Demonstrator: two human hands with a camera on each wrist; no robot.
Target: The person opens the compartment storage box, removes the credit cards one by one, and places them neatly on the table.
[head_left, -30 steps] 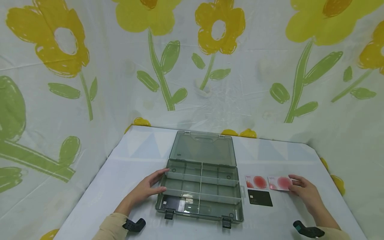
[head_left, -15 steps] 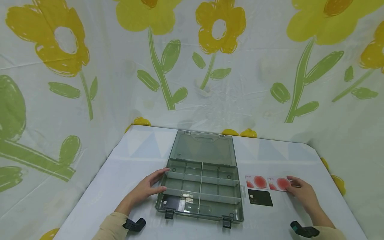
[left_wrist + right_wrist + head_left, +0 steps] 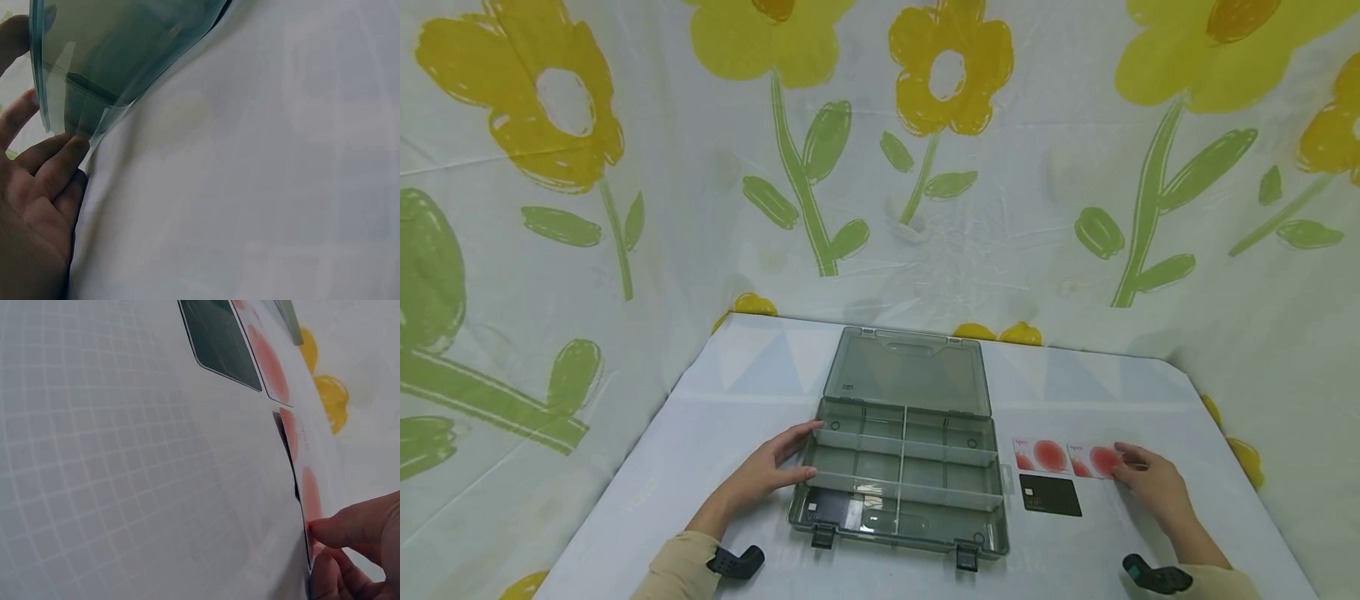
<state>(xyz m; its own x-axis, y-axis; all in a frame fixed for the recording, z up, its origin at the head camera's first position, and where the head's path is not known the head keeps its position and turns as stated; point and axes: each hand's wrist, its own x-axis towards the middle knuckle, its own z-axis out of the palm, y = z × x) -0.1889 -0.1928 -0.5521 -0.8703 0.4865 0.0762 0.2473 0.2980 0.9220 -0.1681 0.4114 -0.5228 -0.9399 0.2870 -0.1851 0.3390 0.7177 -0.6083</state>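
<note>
A translucent grey-green compartment box (image 3: 951, 524) lies with its lid (image 3: 910, 367) folded back. My left hand (image 3: 767, 467) rests against the box's left wall, fingers and thumb spread; in the left wrist view its fingertips touch the wall. A dark card (image 3: 829, 507) lies in the front left compartment. To the right of the box, my right hand (image 3: 1157, 487) pinches the right edge of a pink-and-white card (image 3: 1086, 460) with a red circle. Seen from the right wrist, the thumb (image 3: 344, 528) presses on its face and curled fingers lie below; the card's edge is slightly raised.
Left of the pinched card lies a similar pink card (image 3: 1041, 455), with a black card (image 3: 1050, 495) just in front of it. Two latches (image 3: 966, 557) stick out from the box's front. The white table (image 3: 1075, 567) meets a flower-printed cloth (image 3: 1015, 208) behind.
My right hand has shifted slightly left, and the card it pinches has turned and moved a little with it. My left hand and the box have stayed put.
</note>
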